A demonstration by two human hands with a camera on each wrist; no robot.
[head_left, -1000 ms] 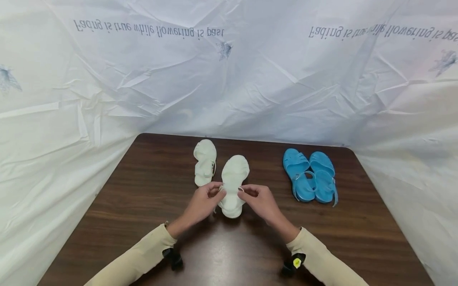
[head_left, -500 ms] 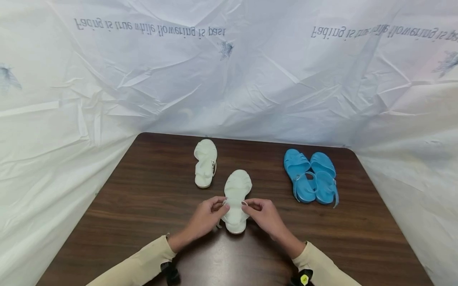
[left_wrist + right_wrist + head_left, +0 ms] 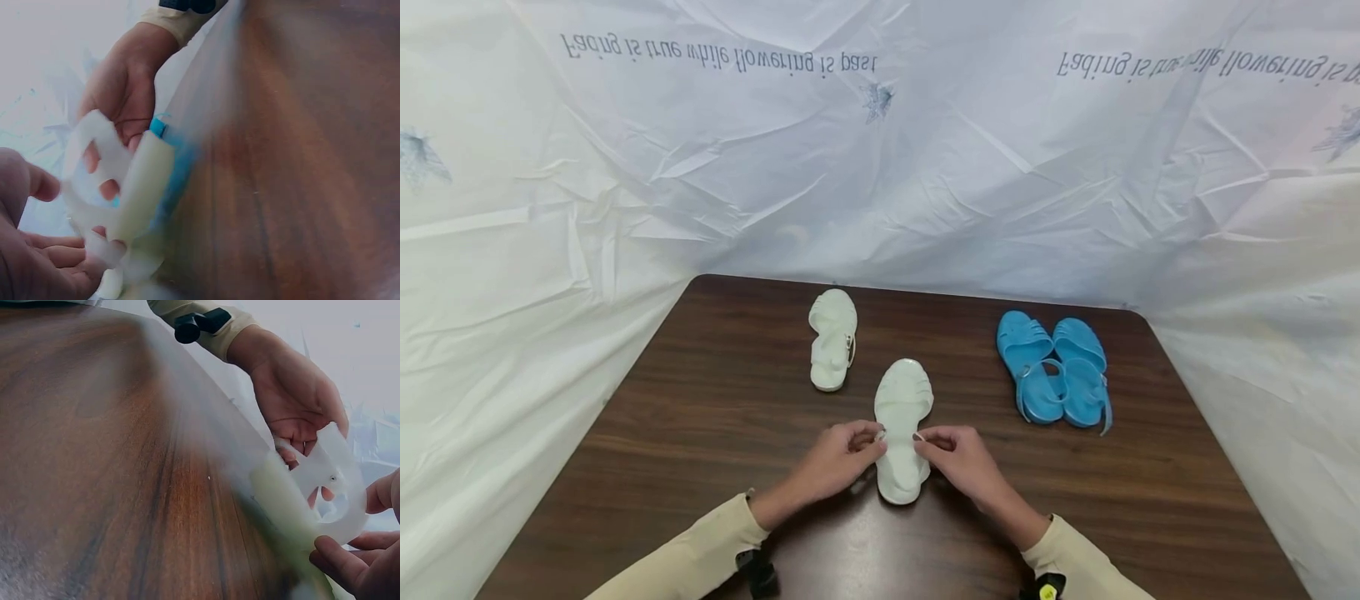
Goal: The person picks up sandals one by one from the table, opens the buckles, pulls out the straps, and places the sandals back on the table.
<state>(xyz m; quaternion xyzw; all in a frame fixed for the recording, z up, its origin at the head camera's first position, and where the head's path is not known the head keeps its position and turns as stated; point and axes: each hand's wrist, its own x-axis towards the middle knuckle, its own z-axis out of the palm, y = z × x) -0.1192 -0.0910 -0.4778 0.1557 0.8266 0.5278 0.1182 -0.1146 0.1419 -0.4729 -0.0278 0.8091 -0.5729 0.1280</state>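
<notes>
Your left hand and right hand pinch opposite sides of the white sandal between them, above the table, so light, matched grips should best guide it without twisting.

Counter: dark brown wood-grain top, straight far edge, 2 rounded far corners, glossy, with a pale light reflection on the near part. Directly on it, 1 white sandal left of centre near the far edge, toe pointing away, buckled strap on its right side; well to the right, 2 blue sandals, left one and right one, side by side, toes away, straps at the heel ends. Can't tell if the nearer white sandal touches the top.
</notes>
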